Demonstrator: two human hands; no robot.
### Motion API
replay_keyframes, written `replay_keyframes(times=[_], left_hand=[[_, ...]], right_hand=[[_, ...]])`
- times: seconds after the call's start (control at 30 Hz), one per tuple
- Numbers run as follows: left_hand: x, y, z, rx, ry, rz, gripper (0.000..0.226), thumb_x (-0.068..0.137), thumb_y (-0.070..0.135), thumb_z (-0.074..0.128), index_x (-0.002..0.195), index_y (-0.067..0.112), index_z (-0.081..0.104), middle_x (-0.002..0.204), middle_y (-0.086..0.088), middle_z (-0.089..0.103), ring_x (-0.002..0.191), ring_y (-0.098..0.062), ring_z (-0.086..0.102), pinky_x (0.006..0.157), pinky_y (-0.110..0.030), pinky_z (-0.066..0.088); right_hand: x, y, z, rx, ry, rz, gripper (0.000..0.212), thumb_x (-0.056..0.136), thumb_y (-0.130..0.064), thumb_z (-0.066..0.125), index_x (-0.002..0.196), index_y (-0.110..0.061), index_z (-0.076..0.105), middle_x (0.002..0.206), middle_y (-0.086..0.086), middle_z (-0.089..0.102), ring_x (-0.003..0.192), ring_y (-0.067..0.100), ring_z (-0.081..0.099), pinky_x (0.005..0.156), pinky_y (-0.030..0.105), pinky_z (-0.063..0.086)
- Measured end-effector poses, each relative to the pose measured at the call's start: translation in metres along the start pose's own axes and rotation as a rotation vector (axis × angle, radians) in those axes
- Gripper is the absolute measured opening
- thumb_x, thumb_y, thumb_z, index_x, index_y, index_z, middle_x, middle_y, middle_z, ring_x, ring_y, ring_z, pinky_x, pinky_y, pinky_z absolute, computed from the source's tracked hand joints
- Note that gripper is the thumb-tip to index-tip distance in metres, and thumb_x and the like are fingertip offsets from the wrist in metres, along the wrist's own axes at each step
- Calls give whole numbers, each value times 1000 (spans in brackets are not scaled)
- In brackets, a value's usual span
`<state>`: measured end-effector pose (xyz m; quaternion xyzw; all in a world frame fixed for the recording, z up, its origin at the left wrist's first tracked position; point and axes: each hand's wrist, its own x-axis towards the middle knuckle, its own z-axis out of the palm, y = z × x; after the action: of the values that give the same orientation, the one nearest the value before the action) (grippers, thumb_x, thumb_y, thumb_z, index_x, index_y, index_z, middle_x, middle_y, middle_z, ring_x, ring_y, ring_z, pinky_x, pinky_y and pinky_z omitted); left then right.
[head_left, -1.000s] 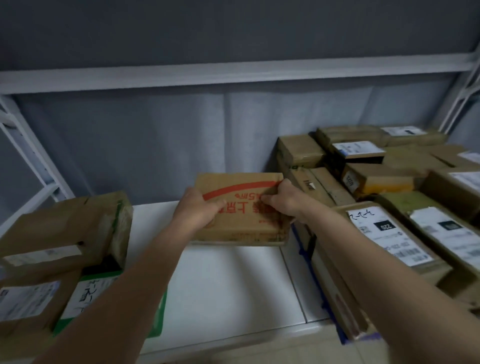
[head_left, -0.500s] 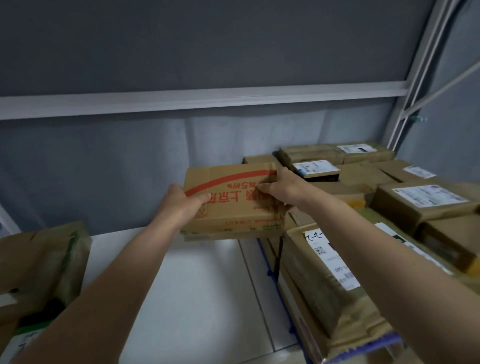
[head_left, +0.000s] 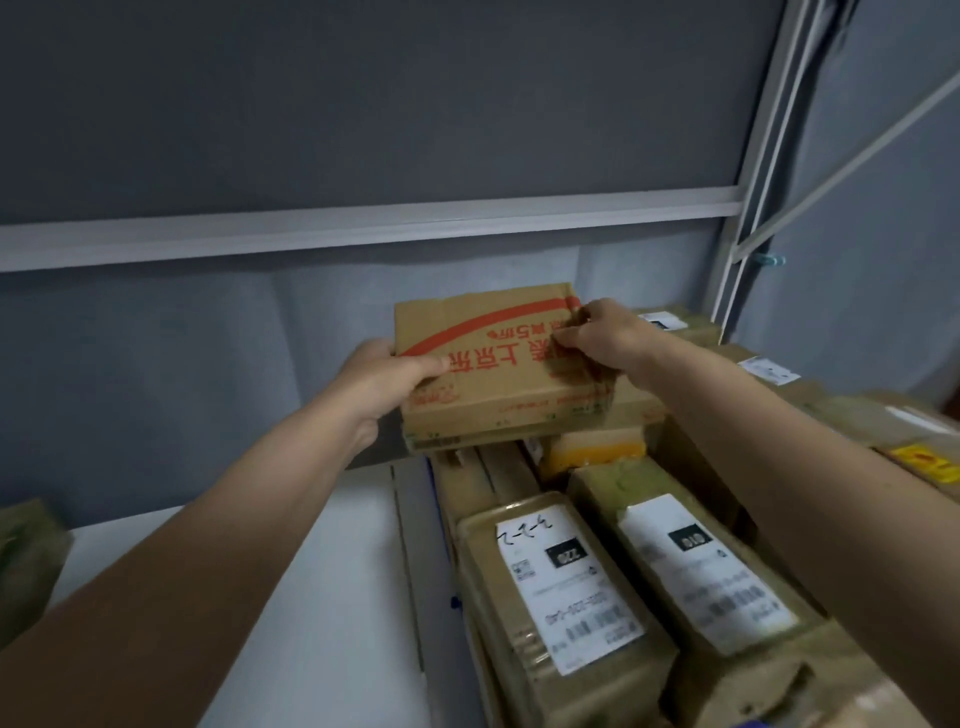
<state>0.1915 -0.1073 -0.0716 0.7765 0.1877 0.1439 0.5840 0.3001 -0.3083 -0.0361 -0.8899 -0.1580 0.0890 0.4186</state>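
Observation:
A flat brown cardboard box (head_left: 498, 364) with a red arc and red printed characters is held up over the back of the parcel stack. My left hand (head_left: 384, 379) grips its left edge, thumb on top. My right hand (head_left: 597, 338) grips its right edge, fingers curled over the top face. The box's underside lies on or just above the parcels below; I cannot tell which.
Several taped brown parcels with white shipping labels (head_left: 566, 582) fill the right side of the white shelf (head_left: 322, 597). A yellow-edged parcel (head_left: 592, 447) lies under the held box. A grey rail (head_left: 363, 228) and a grey curtain run behind. A parcel corner (head_left: 26, 556) shows at far left.
Both hands have carried the box up and to the right, from the bare shelf surface to over the stack of parcels. The view has swung right with it.

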Motion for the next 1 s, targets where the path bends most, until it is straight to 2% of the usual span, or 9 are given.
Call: replay_keyframes(times=[0.13, 0.3, 0.4, 0.53, 0.67, 0.83, 0.9, 1.0], left_hand=[[15, 35, 57, 17, -24, 35, 12, 83, 19, 71, 95, 16, 68, 96, -3, 73, 93, -19, 68, 94, -39, 52], [32, 76, 131, 5, -48, 68, 16, 85, 18, 69, 101, 16, 66, 105, -4, 71, 99, -19, 66, 97, -37, 50], [42, 92, 173, 13, -65, 46, 10, 87, 20, 68, 96, 20, 64, 107, -2, 70, 102, -18, 64, 98, -38, 49], [54, 99, 210, 32, -71, 7, 9, 88, 21, 66, 90, 24, 57, 104, -3, 70, 101, -21, 65, 94, -44, 51], [63, 93, 241, 44, -75, -46, 15, 89, 17, 65, 85, 27, 54, 103, -3, 70, 97, -18, 66, 89, -40, 53], [72, 82, 264, 88, -78, -110, 5, 92, 17, 62, 93, 20, 58, 95, 0, 69, 89, -14, 65, 73, -30, 53], [76, 79, 272, 104, -79, -116, 6, 92, 16, 62, 92, 21, 57, 92, 1, 68, 86, -13, 64, 71, -30, 53], [81, 73, 281, 121, -75, -157, 8, 91, 16, 63, 87, 21, 58, 98, -2, 70, 96, -19, 66, 86, -40, 55]], right_hand=[[20, 29, -57, 27, 30, 1, 22, 97, -23, 51, 113, -9, 58, 107, 9, 66, 101, 25, 62, 95, 44, 49], [45, 64, -127, 48, 74, -3, 23, 98, -20, 48, 117, -9, 55, 110, 10, 65, 103, 25, 61, 98, 45, 47], [58, 85, -162, 83, 79, 17, 24, 99, -18, 46, 119, -8, 54, 109, 10, 65, 103, 25, 62, 97, 44, 47], [71, 109, -183, 148, 84, 42, 22, 99, -16, 45, 116, -6, 54, 107, 11, 66, 101, 25, 63, 95, 44, 49], [88, 139, -191, 209, 80, 108, 19, 98, -12, 45, 111, -5, 57, 105, 12, 68, 95, 24, 66, 89, 42, 53], [103, 165, -190, 245, 33, 144, 12, 98, -16, 49, 104, -8, 56, 95, 8, 68, 88, 20, 66, 66, 30, 49], [109, 174, -188, 266, 23, 150, 9, 98, -15, 49, 93, -11, 55, 89, 5, 66, 83, 18, 64, 69, 31, 48], [119, 186, -186, 269, 17, 163, 14, 98, -14, 49, 85, -14, 55, 90, 6, 67, 87, 21, 64, 83, 36, 50]])
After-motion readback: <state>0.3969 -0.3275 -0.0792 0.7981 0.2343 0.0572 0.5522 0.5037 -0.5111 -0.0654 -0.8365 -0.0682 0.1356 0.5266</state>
